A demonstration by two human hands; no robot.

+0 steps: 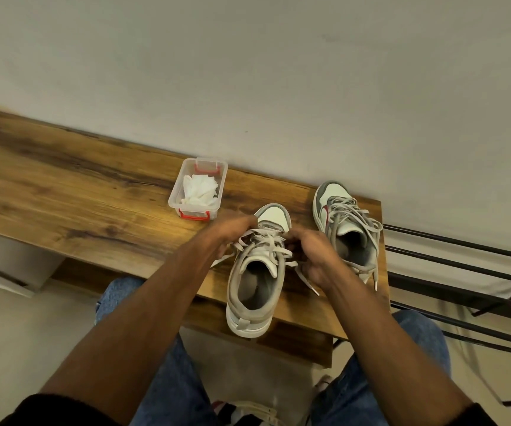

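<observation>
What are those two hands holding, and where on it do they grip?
The laces of the nearer sneaker. The left hand grips them at the shoe's left side, the right hand at its right side, near the tongue.

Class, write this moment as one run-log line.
left hand holds laces | right hand holds laces | near sneaker on bench, untied | second sneaker untouched | tissue tub behind

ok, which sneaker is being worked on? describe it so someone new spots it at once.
Start at the long wooden bench against the wall; two grey-and-white sneakers stand at its right end. The near sneaker sits left of the far sneaker, heel at the bench's front edge. Only it has the left hand and right hand pinching its laces.
</observation>
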